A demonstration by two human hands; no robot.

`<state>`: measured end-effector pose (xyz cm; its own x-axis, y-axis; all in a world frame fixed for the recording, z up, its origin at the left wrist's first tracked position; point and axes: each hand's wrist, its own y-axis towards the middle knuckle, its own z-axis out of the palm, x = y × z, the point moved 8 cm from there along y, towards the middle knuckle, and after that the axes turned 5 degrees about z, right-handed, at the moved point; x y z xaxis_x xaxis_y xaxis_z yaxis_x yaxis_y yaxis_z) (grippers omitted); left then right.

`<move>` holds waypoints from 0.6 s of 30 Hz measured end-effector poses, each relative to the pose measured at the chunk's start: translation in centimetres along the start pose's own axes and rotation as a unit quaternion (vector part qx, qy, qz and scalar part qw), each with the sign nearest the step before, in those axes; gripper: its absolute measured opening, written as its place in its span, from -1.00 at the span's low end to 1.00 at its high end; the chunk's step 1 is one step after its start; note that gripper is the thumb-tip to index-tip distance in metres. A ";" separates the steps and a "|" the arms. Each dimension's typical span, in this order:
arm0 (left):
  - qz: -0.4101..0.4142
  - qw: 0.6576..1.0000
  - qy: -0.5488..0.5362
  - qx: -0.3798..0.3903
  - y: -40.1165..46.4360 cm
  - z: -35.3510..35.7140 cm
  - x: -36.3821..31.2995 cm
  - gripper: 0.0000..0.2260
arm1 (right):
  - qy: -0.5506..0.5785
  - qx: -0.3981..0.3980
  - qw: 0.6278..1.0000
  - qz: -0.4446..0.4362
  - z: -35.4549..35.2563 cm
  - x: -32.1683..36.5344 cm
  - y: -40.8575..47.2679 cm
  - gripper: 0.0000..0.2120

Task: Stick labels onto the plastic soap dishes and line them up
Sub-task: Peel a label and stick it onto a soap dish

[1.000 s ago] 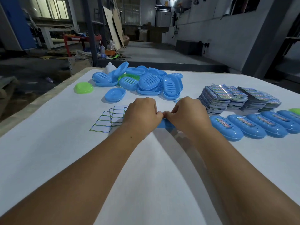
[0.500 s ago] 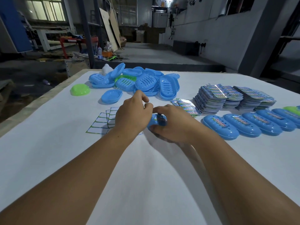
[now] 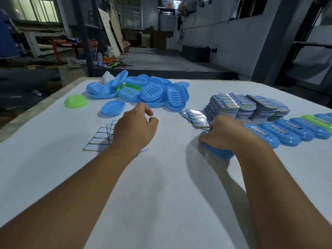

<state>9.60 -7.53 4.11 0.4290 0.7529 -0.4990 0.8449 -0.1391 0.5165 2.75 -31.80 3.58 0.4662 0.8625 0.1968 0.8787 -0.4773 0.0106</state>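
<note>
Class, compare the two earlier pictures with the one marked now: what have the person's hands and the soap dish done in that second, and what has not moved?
The hands, together over the blue soap dish before, have parted. The right hand carried the dish right, to the near end of the labelled row. The left hand let go and hangs over the backing sheets. The dish pile, green dish and label stacks stayed put.

The left hand (image 3: 133,130) is held over the table with fingers loosely curled, while the right hand (image 3: 224,134) is curled around a dish (image 3: 218,151).
</note>
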 end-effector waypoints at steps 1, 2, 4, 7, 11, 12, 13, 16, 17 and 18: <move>-0.002 1.000 0.004 0.005 0.0 0.1 0.1 -0.91 | -0.003 0.000 1.000 0.001 0.0 -0.2 0.2 -0.80; -0.005 1.000 0.008 0.009 0.1 0.1 0.1 -0.91 | -0.004 -0.004 1.000 0.004 0.0 -0.5 0.5 -0.75; -0.010 1.000 0.019 0.020 0.1 0.3 0.2 -0.91 | 0.000 -0.024 1.000 0.009 -0.3 -1.1 0.7 -0.61; -0.016 0.998 0.035 0.045 0.2 0.7 0.5 -0.90 | 0.003 -0.045 0.999 0.014 -0.7 -1.6 1.1 -0.62; -0.031 0.997 0.053 0.044 0.4 0.5 1.2 -0.94 | 0.026 -0.048 0.999 0.003 -0.5 -1.0 1.3 -0.54; -0.033 0.997 0.061 0.038 0.5 0.3 1.5 -0.94 | 0.039 -0.051 0.998 -0.008 -0.5 -0.6 1.3 -0.52; -0.030 0.997 0.069 0.027 0.6 0.0 1.9 -0.93 | 0.049 -0.055 0.997 -0.024 -0.5 -0.1 1.2 -0.52; -0.007 0.991 0.132 -0.018 1.6 -1.4 3.5 -0.87 | 0.088 -0.056 0.993 -0.064 0.0 1.3 1.3 -0.58; -0.009 0.986 0.165 -0.027 2.0 -2.0 4.2 -0.81 | 0.097 -0.058 0.990 -0.078 0.2 1.9 1.3 -0.62; -0.017 0.980 0.196 -0.030 2.4 -2.4 5.1 -0.74 | 0.101 -0.063 0.988 -0.096 0.3 2.5 1.4 -0.67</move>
<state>13.07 -2.51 4.48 0.2363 0.9471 -0.2171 0.8313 -0.0813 0.5499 5.14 -30.25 3.78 0.2504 0.8943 0.3709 0.9233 -0.3357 0.1863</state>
